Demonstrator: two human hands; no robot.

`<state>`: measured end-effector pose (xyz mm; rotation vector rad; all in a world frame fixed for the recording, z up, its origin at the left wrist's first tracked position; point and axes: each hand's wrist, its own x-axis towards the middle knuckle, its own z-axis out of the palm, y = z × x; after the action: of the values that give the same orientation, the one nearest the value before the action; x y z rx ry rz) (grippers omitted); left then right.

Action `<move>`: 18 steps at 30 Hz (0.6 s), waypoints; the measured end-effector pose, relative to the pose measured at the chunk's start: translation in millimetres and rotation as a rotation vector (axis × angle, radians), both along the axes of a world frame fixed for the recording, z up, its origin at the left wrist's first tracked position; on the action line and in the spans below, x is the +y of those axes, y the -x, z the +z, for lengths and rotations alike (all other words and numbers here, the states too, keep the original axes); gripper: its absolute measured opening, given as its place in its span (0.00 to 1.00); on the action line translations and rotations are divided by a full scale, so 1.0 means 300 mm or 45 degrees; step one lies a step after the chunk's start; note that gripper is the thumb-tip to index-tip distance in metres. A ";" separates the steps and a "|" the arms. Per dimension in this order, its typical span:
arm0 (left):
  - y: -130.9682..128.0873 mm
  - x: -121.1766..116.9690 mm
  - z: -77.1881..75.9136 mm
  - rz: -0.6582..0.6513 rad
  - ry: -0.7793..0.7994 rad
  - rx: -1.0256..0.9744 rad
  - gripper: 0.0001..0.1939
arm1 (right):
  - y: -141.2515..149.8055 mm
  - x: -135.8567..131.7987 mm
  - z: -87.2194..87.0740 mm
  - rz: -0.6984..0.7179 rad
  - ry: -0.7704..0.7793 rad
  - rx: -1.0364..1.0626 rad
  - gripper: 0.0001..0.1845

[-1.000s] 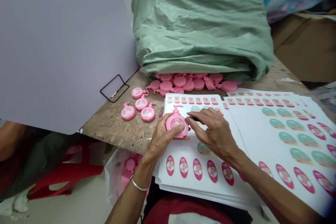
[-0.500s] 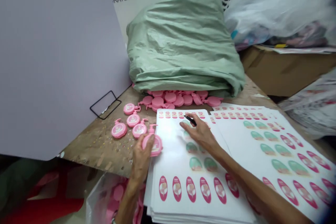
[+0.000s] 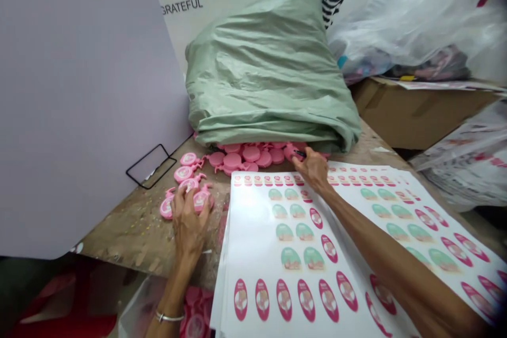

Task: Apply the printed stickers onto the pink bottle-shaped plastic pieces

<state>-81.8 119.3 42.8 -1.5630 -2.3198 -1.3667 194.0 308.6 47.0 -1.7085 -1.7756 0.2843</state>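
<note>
Two bare hands work at a wooden workbench (image 3: pixel 119 243), between pink bottle-shaped pieces and printed sticker sheets.

A big green woven sack (image 3: pixel 269 95) lies at the back of the bench, and a lilac board (image 3: pixel 79 105) stands at the left. Stacks of white sticker sheets (image 3: pixel 293 274) with pink oval and green labels cover the right side. The left hand (image 3: pixel 190 222), with a metal bangle (image 3: pixel 169 318) on the wrist, lies on the labelled pink pieces (image 3: pixel 201 200), its fingers spread and bent over them; I cannot tell if they grip. The right hand (image 3: pixel 312 169) has its fingers closed around a slim black pen (image 3: pixel 300 153), just beside the unlabelled pink pieces (image 3: pixel 249 154) under the edge of the sack.
</note>
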 end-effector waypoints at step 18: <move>-0.231 -0.157 0.046 -0.447 0.164 -1.885 0.17 | 0.005 -0.685 -0.017 0.706 0.143 0.030 0.08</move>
<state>-12.7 72.1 56.6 -1.0219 -2.6856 -3.3315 192.6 103.0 42.0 -1.2420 -2.2243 0.6465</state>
